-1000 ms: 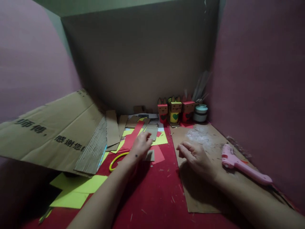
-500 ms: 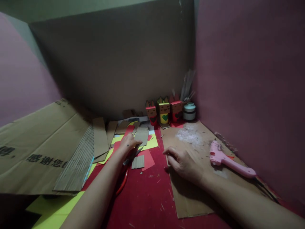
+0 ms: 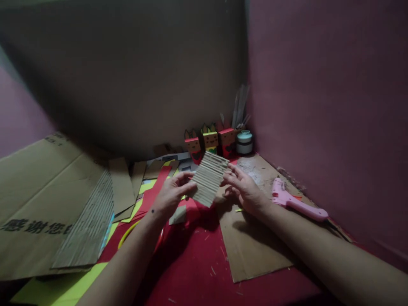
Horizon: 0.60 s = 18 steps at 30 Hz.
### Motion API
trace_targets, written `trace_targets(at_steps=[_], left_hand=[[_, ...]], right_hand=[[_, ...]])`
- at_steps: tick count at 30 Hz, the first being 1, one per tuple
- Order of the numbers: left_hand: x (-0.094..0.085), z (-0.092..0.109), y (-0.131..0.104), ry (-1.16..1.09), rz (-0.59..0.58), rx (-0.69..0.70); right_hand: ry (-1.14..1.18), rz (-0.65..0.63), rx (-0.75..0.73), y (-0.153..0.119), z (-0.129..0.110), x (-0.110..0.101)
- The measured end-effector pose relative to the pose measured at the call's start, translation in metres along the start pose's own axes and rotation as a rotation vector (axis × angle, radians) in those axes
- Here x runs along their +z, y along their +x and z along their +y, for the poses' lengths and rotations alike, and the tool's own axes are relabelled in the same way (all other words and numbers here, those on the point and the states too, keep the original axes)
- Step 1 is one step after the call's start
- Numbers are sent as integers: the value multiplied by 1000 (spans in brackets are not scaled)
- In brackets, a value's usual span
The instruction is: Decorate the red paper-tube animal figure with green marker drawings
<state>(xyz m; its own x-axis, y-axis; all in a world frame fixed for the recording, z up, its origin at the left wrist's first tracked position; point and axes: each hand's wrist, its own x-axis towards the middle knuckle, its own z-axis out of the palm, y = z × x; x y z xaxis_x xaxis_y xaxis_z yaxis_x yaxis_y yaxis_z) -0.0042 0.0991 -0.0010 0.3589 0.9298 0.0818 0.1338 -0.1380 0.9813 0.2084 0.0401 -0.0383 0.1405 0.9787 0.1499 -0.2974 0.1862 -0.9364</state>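
Note:
A ribbed piece of corrugated cardboard (image 3: 208, 178) is raised off the table, tilted, its grooves facing me. My left hand (image 3: 175, 189) pinches its left edge between thumb and fingers. At the opposite edge, the fingers of my right hand (image 3: 245, 187) close on the right corner. Below it on the red table (image 3: 191, 259) lies a smaller cardboard square (image 3: 177, 215), next to red paper (image 3: 194, 212). Part of a yellow-rimmed scissors handle (image 3: 127, 233) shows beside my left forearm, which hides the rest.
A pink glue gun (image 3: 296, 204) lies on a flat cardboard sheet (image 3: 255, 250) at right. Several cardboard animal figures (image 3: 226, 142) and a lidded pale-green jar (image 3: 244, 142) stand at the back. Large printed cardboard (image 3: 35, 204) and coloured paper fill the left side.
My left hand has picked up the corrugated cardboard from the paper pile and brought it to the middle. My right hand has risen from the flat sheet to meet it. The view has shifted slightly.

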Motion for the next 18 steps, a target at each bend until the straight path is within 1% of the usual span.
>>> trace_targets(at_steps=[2, 4, 6, 7, 8, 10, 11, 13, 14, 16, 18], left_hand=[[16, 2, -15, -46, -88, -3], [25, 4, -29, -76, -125, -1], [24, 7, -39, -89, -134, 18], [22, 8, -43, -87, -156, 18], [20, 10, -45, -76, -193, 22], [16, 12, -48, -53, -340, 53], [15, 13, -48, -61, -372, 69], [17, 12, -47, -40, -314, 99], [19, 11, -46, -23, -263, 104], [24, 10, -44, 16, -177, 94], [28, 10, -43, 37, -117, 63]], right_hand=[[59, -14, 29, 2, -3, -1], [105, -5, 58, 2, -2, -1], [146, 15, 71, 2, 0, 0], [164, 23, 72, 2, 1, 0], [176, 28, 73, 2, 2, 0], [186, 25, 77, 3, 4, 0], [183, 20, 79, 3, 5, -1], [167, 1, 75, 2, 5, -1], [153, -13, 66, 2, 4, -1], [111, -51, 37, -1, 2, -1], [50, -105, 2, -5, -1, 1]])
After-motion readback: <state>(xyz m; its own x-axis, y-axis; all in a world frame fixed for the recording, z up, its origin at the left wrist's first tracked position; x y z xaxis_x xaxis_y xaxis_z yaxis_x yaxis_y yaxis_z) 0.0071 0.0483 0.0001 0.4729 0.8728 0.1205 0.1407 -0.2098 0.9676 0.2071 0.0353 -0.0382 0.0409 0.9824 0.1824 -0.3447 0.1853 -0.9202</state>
